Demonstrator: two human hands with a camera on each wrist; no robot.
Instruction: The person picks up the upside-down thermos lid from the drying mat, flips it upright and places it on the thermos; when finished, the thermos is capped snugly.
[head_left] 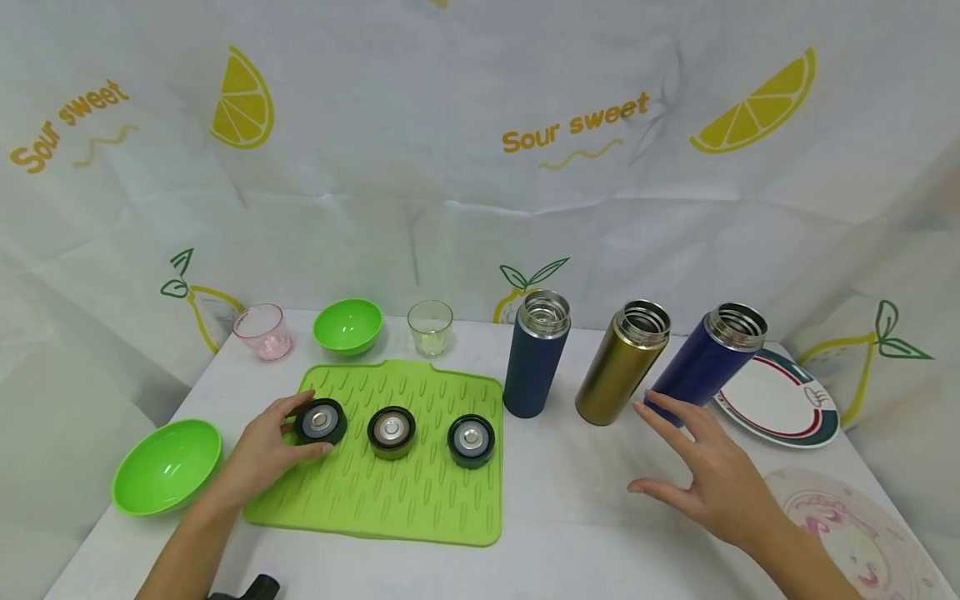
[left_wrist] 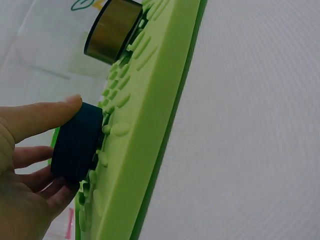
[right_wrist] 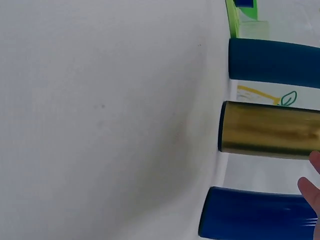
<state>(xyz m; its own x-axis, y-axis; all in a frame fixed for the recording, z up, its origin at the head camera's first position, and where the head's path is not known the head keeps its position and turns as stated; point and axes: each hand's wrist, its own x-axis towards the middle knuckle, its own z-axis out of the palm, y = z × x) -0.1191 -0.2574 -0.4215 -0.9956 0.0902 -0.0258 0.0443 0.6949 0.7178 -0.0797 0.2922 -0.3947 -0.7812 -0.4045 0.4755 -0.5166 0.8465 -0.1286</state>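
Note:
On the green ribbed mat (head_left: 360, 500) lie several bottle lids in a row, their undersides facing up. My left hand (head_left: 262, 454) holds the leftmost one, a dark teal-blue lid (left_wrist: 77, 142), between thumb and fingers, with the lid at the mat. Beside it are a gold-sided lid (head_left: 392, 431) and a dark lid (head_left: 471, 440). To the right stand uncapped thermos bottles: a dark teal one (head_left: 534, 367), a gold one (head_left: 618, 371) and a blue one (head_left: 697, 362). My right hand (head_left: 712, 475) hovers in front of the blue bottle, thumb and fingers spread, holding nothing.
Green bowls stand at the left (head_left: 167, 467) and back (head_left: 348, 327). A pink glass (head_left: 264, 333) and a clear glass (head_left: 431, 327) stand behind the mat. At right lie a green-rimmed plate (head_left: 780, 400) and a pink-patterned plate (head_left: 855, 533). A black object (head_left: 258, 587) shows at the near edge.

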